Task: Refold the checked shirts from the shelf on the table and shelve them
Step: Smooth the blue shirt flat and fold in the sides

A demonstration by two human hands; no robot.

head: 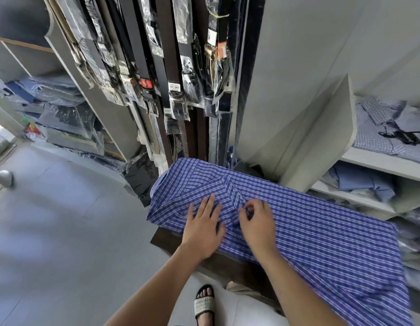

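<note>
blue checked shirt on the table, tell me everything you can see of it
The blue checked shirt looks like thin woven cloth, deep blue with white lines, and lies spread over a dark brown table. Its collar is at the far left end; the body runs right, and its near part hangs over the table's edge. It is unfolded and lightly creased. The left hand presses flat on it below the collar, and the right hand pinches the cloth near the front opening.
</note>
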